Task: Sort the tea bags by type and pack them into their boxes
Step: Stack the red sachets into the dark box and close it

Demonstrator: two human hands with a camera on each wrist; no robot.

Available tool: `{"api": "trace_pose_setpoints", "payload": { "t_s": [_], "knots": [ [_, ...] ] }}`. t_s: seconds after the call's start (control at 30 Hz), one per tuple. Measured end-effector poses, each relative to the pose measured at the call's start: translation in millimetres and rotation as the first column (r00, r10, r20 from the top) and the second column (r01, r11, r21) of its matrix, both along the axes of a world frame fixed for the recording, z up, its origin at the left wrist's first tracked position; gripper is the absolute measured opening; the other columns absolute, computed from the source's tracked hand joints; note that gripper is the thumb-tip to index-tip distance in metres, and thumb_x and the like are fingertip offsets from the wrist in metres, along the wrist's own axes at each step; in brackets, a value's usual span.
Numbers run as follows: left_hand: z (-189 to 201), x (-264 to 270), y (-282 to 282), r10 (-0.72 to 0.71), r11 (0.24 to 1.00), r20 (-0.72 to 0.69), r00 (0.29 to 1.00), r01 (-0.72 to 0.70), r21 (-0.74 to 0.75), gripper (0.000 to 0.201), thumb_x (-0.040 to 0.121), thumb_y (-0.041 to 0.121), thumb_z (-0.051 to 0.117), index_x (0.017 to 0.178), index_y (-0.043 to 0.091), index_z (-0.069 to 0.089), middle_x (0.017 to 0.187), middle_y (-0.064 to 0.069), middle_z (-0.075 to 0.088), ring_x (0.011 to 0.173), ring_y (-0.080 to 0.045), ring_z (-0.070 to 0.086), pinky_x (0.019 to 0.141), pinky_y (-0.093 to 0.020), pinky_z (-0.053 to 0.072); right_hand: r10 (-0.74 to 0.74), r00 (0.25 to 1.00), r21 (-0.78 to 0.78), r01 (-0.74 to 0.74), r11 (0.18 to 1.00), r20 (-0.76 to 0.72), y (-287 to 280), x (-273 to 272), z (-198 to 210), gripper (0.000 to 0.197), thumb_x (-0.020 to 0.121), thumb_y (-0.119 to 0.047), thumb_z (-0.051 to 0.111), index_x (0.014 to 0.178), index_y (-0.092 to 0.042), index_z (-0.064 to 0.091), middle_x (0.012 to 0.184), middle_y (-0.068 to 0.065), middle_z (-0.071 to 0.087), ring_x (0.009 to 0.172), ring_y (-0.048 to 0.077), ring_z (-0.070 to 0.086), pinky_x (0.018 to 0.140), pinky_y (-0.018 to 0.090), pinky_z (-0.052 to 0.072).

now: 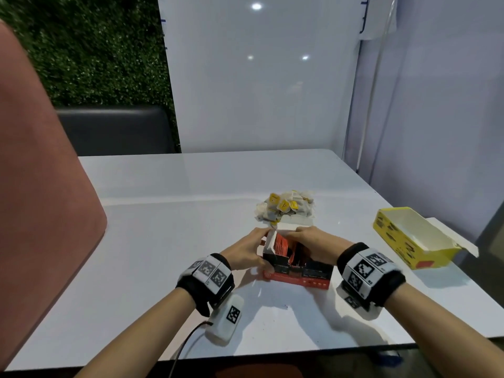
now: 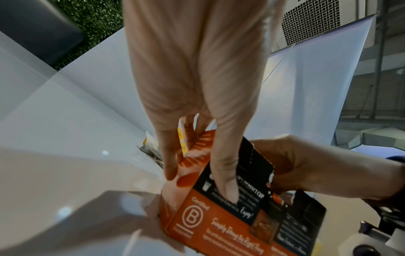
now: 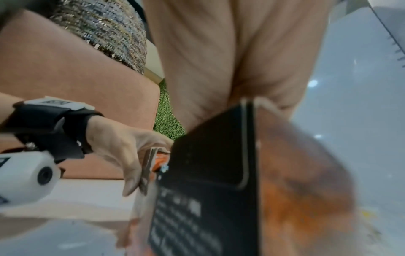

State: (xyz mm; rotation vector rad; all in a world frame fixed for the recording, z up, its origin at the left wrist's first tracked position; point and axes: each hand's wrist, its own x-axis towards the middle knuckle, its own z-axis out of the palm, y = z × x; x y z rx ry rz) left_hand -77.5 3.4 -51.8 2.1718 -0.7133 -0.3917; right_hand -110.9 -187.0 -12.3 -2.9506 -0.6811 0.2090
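An orange and black tea box [image 1: 297,270] stands open in the middle of the white table [image 1: 163,214], with orange tea bags [image 1: 281,245] upright inside. My left hand [image 1: 261,249] grips the box's left end, thumb on the black near wall [image 2: 228,192] and fingers on the orange end. Over the open top my right hand [image 1: 297,237] curls, fingers above the orange bags; in the left wrist view it [image 2: 306,164] clasps the box's upper edge. Behind the box lies a pile of yellow-tagged tea bags [image 1: 285,205]. An open yellow box [image 1: 414,238] stands at the right.
A white marker-tagged device [image 1: 226,320] with a black cable lies by my left wrist near the table's front edge. A pink padded panel [image 1: 41,186] rises at the left. A white board [image 1: 259,77] stands behind the table.
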Motion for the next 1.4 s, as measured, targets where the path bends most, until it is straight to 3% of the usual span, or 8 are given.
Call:
{"api": "trace_pose_setpoints", "payload": {
  "t_s": [0.33, 0.7, 0.93, 1.0, 1.1, 1.2, 1.3, 1.4],
  "knots": [
    [-5, -3, 22, 0.099, 0.995, 0.014, 0.995, -0.099, -0.008, 0.080, 0.069, 0.011, 0.079, 0.136, 0.014, 0.034, 0.135, -0.004, 0.038, 0.126, -0.017, 0.040, 0.105, -0.039, 0.041, -0.130, 0.975, 0.060, 0.121, 0.991, 0.179, 10, -25, 4, 0.007, 0.096, -0.014, 0.044, 0.100, -0.010, 0.048, 0.104, 0.012, 0.061, 0.078, 0.021, 0.051, 0.067, 0.028, 0.043],
    [-7, -20, 53, 0.155, 0.986, -0.019, 0.988, -0.156, -0.054, 0.082, 0.069, 0.006, 0.079, 0.135, 0.017, 0.033, 0.127, 0.005, 0.042, 0.119, -0.011, 0.044, 0.086, -0.017, 0.049, -0.201, 0.969, 0.072, 0.213, 0.975, -0.143, 66, 10, -14, 0.045, 0.096, -0.012, 0.035, 0.138, -0.027, 0.042, 0.125, 0.010, 0.058, 0.114, 0.028, 0.055, 0.091, 0.030, 0.043],
    [-6, -23, 63, 0.175, 0.984, -0.014, 0.985, -0.175, -0.038, 0.082, 0.070, 0.009, 0.079, 0.137, 0.018, 0.032, 0.126, 0.007, 0.045, 0.117, -0.008, 0.045, 0.089, -0.019, 0.047, -0.297, 0.955, 0.161, 0.289, 0.944, 0.028, 69, 6, -11, 0.021, 0.093, -0.006, 0.044, 0.099, 0.002, 0.062, 0.102, 0.017, 0.064, 0.089, 0.031, 0.062, 0.079, 0.036, 0.052],
    [-6, -24, 69, 0.188, 0.982, -0.007, 0.982, -0.188, -0.020, 0.081, 0.070, 0.011, 0.079, 0.136, 0.019, 0.032, 0.126, 0.009, 0.045, 0.117, -0.007, 0.044, 0.092, -0.021, 0.047, -0.337, 0.938, 0.396, 0.278, 0.875, 0.085, 56, 6, 4, 0.021, 0.091, -0.008, 0.050, 0.078, 0.002, 0.063, 0.080, 0.016, 0.064, 0.071, 0.029, 0.063, 0.073, 0.035, 0.055],
    [-6, -24, 78, 0.208, 0.978, -0.022, 0.978, -0.209, -0.019, 0.081, 0.070, 0.011, 0.080, 0.135, 0.020, 0.033, 0.126, 0.009, 0.046, 0.117, -0.008, 0.045, 0.088, -0.019, 0.047, -0.469, 0.882, 0.768, 0.268, 0.582, 0.047, 30, 23, 13, 0.022, 0.088, -0.001, 0.049, 0.069, 0.004, 0.061, 0.075, 0.024, 0.067, 0.067, 0.033, 0.068, 0.068, 0.044, 0.058],
    [-7, -26, 81, 0.207, 0.978, -0.022, 0.978, -0.207, -0.026, 0.080, 0.069, 0.011, 0.080, 0.134, 0.021, 0.034, 0.125, 0.009, 0.047, 0.117, -0.008, 0.046, 0.084, -0.016, 0.049, -0.475, 0.851, 0.690, 0.482, 0.540, -0.222, 13, 48, 0, 0.013, 0.090, -0.008, 0.054, 0.086, 0.003, 0.060, 0.085, 0.021, 0.065, 0.067, 0.026, 0.064, 0.067, 0.033, 0.057],
    [-8, -27, 81, 0.206, 0.978, -0.027, 0.978, -0.207, -0.029, 0.079, 0.069, 0.012, 0.081, 0.133, 0.021, 0.035, 0.125, 0.009, 0.048, 0.118, -0.008, 0.045, 0.091, -0.020, 0.047, -0.145, 0.726, 0.639, 0.667, 0.382, -0.672, 16, 59, -16, 0.019, 0.092, -0.019, 0.055, 0.103, -0.004, 0.054, 0.083, 0.013, 0.055, 0.062, 0.019, 0.055, 0.051, 0.021, 0.052],
    [-6, -26, 81, 0.201, 0.979, -0.034, 0.979, -0.202, -0.029, 0.079, 0.069, 0.013, 0.081, 0.133, 0.020, 0.035, 0.126, 0.008, 0.048, 0.118, -0.010, 0.046, 0.096, -0.027, 0.047, 0.007, 0.746, 0.740, 0.660, 0.129, -0.666, 23, 63, -12, 0.026, 0.094, -0.027, 0.052, 0.111, -0.007, 0.052, 0.074, 0.009, 0.061, 0.056, 0.017, 0.056, 0.046, 0.021, 0.048]
  ]
}}
